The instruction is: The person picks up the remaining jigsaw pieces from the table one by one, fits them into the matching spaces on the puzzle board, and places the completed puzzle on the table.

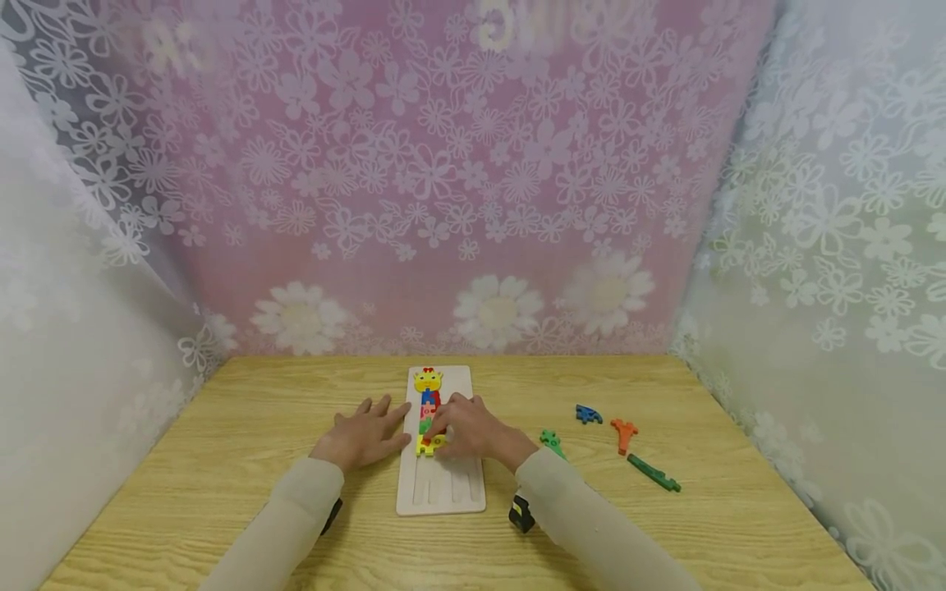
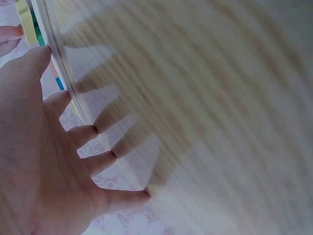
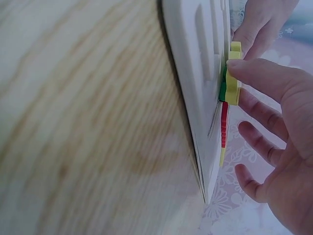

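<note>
A pale wooden puzzle board (image 1: 459, 381) lies lengthwise on the table, a yellow giraffe head (image 1: 427, 380) at its far end. Blue, red, pink and green pieces sit below the head. My right hand (image 1: 476, 428) reaches over the board and pinches a yellow puzzle piece (image 3: 234, 78) between thumb and index finger. That piece stands proud of the board in the right wrist view; the fingers partly cover it from above. With fingers spread, my left hand (image 1: 362, 435) rests at the board's left edge, its thumb (image 2: 41, 58) and index fingertip touching or very near it.
To the right on the wooden table (image 1: 591, 525) lie loose pieces: a light green one (image 1: 551, 442) by my right forearm, a blue one (image 1: 589, 414), an orange one (image 1: 624, 435) and a long dark green one (image 1: 654, 474). Floral curtains (image 1: 473, 205) surround the table.
</note>
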Motion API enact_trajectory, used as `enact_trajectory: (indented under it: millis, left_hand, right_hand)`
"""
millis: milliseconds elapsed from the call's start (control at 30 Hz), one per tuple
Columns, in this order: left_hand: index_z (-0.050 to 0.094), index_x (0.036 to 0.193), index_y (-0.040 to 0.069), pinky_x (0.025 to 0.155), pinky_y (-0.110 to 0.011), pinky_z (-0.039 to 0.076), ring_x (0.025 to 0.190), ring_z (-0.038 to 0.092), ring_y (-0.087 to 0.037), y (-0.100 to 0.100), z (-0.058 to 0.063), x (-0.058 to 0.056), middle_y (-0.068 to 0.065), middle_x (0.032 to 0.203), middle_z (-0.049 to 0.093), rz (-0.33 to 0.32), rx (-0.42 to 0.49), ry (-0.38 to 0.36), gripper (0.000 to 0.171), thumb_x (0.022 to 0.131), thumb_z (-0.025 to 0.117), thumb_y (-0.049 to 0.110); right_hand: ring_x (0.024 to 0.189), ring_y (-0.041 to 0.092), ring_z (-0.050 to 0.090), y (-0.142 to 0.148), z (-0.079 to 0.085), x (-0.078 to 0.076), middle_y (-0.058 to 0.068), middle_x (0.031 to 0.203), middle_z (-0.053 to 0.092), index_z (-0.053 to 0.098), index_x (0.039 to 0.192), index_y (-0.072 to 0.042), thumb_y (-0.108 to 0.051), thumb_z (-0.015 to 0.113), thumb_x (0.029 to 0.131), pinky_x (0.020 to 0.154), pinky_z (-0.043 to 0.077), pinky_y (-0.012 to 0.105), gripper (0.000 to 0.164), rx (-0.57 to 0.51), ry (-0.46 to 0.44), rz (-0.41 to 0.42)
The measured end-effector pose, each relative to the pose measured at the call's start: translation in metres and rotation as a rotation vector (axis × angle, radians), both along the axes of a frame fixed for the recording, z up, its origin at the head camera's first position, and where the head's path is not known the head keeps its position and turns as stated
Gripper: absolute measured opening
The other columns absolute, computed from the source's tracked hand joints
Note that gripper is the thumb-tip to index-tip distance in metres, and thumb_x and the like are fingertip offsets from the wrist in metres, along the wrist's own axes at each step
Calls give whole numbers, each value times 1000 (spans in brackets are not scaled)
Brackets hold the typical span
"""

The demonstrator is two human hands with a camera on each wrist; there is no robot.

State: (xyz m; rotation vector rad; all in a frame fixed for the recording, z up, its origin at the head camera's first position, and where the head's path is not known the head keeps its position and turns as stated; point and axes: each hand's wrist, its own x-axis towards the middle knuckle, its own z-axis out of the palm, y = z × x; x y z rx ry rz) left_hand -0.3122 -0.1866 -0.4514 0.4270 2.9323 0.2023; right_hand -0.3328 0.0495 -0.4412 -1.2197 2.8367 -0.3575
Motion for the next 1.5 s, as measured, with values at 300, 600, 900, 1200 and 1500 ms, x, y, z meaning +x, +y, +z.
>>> enact_trajectory:
  millis: [300, 600, 900, 1200, 1500]
  left_hand:
    - [31, 163, 31, 106, -87, 27, 153, 29, -52, -1, -2, 1, -16, 170, 28, 2, -10, 8, 69, 104, 43, 63]
    - [30, 164, 31, 108, -87, 25, 154, 28, -52, 0, 0, -1, -16, 171, 27, 2, -8, 5, 69, 104, 43, 63]
    - [30, 164, 31, 108, -86, 25, 154, 28, -51, 1, -1, 0, -16, 171, 27, 1, -9, 1, 70, 103, 43, 64]
    - [30, 164, 33, 108, -86, 26, 154, 28, -51, 0, 0, 0, -15, 171, 27, 4, -14, 11, 69, 103, 42, 65]
    - [32, 163, 32, 108, -87, 25, 154, 29, -51, -1, -1, 0, -16, 170, 28, 6, -3, 9, 69, 103, 44, 64]
  right_hand:
    - [100, 11, 51, -1, -2, 0, -10, 118, 76, 82, 111, -33, -35, 84, 86, 83, 35, 36, 25, 2, 6, -1]
    - [98, 9, 51, 0, -1, -1, -12, 114, 76, 82, 112, -32, -36, 84, 87, 84, 34, 36, 25, -4, 9, -4]
    - [99, 10, 52, 1, -1, 0, -11, 114, 76, 82, 112, -31, -35, 84, 87, 85, 36, 37, 25, -7, 7, 12]
    - [98, 10, 52, 1, 2, -1, -11, 112, 77, 82, 112, -31, -35, 83, 87, 84, 34, 36, 25, -14, 13, 18]
    - [101, 14, 53, 4, 7, 1, -9, 110, 77, 84, 107, -28, -30, 85, 86, 87, 35, 41, 21, -39, -3, 29]
